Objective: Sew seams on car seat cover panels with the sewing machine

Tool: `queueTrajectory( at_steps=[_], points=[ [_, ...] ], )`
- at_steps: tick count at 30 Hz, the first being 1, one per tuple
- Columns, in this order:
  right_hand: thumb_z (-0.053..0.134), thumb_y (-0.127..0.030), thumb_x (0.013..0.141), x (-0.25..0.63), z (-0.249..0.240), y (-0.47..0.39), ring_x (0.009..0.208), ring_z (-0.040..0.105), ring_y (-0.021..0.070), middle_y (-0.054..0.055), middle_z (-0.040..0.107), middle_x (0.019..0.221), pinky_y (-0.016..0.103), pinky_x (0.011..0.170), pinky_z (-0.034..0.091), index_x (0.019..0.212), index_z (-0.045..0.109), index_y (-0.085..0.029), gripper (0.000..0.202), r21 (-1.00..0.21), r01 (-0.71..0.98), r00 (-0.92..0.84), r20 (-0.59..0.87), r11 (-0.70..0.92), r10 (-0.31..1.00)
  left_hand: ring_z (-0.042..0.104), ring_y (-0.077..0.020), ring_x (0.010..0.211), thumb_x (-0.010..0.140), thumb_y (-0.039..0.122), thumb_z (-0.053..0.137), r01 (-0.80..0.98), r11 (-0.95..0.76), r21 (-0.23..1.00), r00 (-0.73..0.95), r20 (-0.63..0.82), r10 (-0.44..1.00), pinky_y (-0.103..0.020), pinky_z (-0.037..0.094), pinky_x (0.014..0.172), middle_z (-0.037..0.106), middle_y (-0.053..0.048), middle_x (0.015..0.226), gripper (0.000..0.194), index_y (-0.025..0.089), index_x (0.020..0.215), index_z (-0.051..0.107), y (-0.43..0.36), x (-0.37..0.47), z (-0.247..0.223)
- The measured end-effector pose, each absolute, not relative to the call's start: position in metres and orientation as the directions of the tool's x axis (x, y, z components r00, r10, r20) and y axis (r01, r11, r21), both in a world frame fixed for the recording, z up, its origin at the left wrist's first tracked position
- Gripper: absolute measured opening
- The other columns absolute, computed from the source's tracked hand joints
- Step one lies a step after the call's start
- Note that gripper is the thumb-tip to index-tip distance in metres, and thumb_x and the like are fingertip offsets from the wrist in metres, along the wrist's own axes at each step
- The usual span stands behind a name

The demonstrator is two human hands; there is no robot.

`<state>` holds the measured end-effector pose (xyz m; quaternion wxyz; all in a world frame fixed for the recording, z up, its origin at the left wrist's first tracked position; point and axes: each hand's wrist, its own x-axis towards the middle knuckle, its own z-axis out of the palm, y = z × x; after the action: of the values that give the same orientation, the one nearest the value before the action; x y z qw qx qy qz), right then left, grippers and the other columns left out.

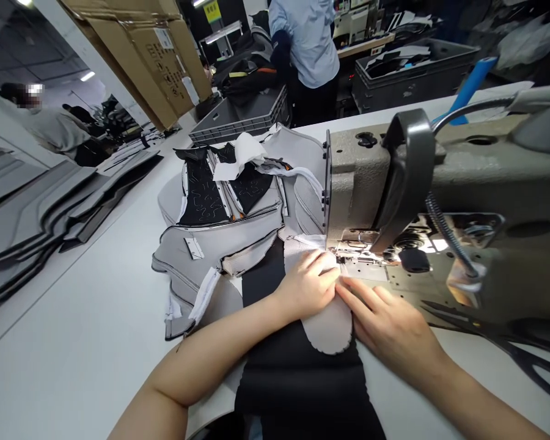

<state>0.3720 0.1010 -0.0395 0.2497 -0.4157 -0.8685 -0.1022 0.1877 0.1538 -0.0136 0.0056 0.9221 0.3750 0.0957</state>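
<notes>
Under the sewing machine's (355, 183) lit needle area lies the upper end of a light grey fabric piece (327, 333) with a rounded, notched lower edge. It rests on a long black sheet of material (302, 379) that runs down toward me. My left hand (309, 284) presses on the grey fabric just left of the presser foot, fingers bent and close together. From the right, my right hand (389, 324) holds the fabric's edge at its fingertips, almost touching my left hand. Its thumb is mostly hidden.
Sewn grey and black panels (224, 238) are heaped left of the machine. Black scissors (490, 333) lie at the right. Stacked grey panels (50, 208) lie far left. Behind stand a cardboard box (142, 61), a grey crate (242, 119) and a person in a light blue shirt (307, 43).
</notes>
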Motion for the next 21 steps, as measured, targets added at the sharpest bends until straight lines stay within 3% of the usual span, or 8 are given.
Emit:
queueTrajectory(
  at_steps=[2,5,8,12,15,18,21],
  points=[
    [0.044,-0.007,0.078,0.374,-0.035,0.098,0.071,0.050,0.0197,0.008,0.062,0.091,0.032,0.062,0.037,0.097,0.063,-0.015,0.028,-0.129,0.665,-0.591,0.512,0.736,0.624,0.051,-0.0275,0.108,0.089,0.037,0.046,0.723,-0.684,0.099,0.681,0.063,0.729,-0.041,0.047,0.092,0.057,-0.013,0.113,0.037,0.012,0.115,0.058,0.143,0.189,-0.001],
    [0.042,-0.003,0.077,0.376,-0.031,0.090,0.064,0.043,0.0169,0.003,0.052,0.071,0.032,0.059,0.031,0.077,0.058,-0.018,0.021,-0.134,0.452,-0.732,0.510,0.882,0.452,0.056,-0.0273,0.091,0.077,0.047,0.058,0.762,-0.637,0.116,0.647,-0.143,0.749,-0.040,0.052,0.076,0.057,-0.014,0.106,0.063,0.008,0.127,0.047,0.122,0.193,0.018],
    [0.039,-0.003,0.076,0.376,-0.033,0.082,0.061,0.039,0.0166,0.002,0.048,0.067,0.033,0.056,0.028,0.072,0.055,-0.017,0.021,-0.132,0.330,-0.789,0.505,0.935,0.350,0.057,-0.0284,0.090,0.072,0.044,0.060,0.797,-0.595,0.105,0.598,-0.275,0.753,-0.039,0.052,0.071,0.056,-0.016,0.112,0.078,0.005,0.135,0.035,0.112,0.200,0.026],
    [0.040,-0.003,0.083,0.375,-0.033,0.078,0.059,0.041,0.0160,0.003,0.049,0.066,0.033,0.054,0.029,0.072,0.057,-0.015,0.024,-0.092,0.343,-0.766,0.548,0.935,0.335,0.058,-0.0303,0.095,0.069,0.044,0.061,0.837,-0.533,0.126,0.539,-0.363,0.760,-0.037,0.051,0.071,0.054,-0.017,0.118,0.088,0.007,0.140,0.026,0.117,0.208,0.028],
    [0.038,-0.005,0.088,0.370,-0.029,0.076,0.060,0.047,0.0164,0.005,0.054,0.069,0.032,0.053,0.034,0.088,0.063,-0.011,0.025,-0.067,0.343,-0.755,0.574,0.937,0.317,0.060,-0.0307,0.095,0.076,0.046,0.052,0.871,-0.467,0.150,0.480,-0.452,0.751,-0.039,0.050,0.073,0.053,-0.017,0.121,0.080,0.010,0.142,0.022,0.127,0.211,0.035],
    [0.034,-0.005,0.089,0.361,-0.026,0.074,0.083,0.058,0.0211,0.012,0.064,0.093,0.036,0.071,0.046,0.119,0.056,-0.008,0.037,-0.063,0.292,-0.754,0.599,0.954,0.270,0.060,-0.0303,0.097,0.080,0.055,0.040,0.905,-0.362,0.221,0.423,-0.547,0.722,-0.039,0.050,0.076,0.056,-0.013,0.118,0.067,0.017,0.134,0.034,0.134,0.216,0.044],
    [0.032,-0.004,0.089,0.354,-0.025,0.071,0.102,0.058,0.0223,0.014,0.063,0.110,0.037,0.083,0.049,0.123,0.054,-0.010,0.042,-0.082,0.222,-0.784,0.577,0.972,0.228,0.060,-0.0315,0.096,0.075,0.054,0.048,0.937,-0.301,0.178,0.348,-0.567,0.746,-0.039,0.050,0.075,0.057,-0.014,0.115,0.071,0.017,0.134,0.034,0.133,0.225,0.046]
  ],
)
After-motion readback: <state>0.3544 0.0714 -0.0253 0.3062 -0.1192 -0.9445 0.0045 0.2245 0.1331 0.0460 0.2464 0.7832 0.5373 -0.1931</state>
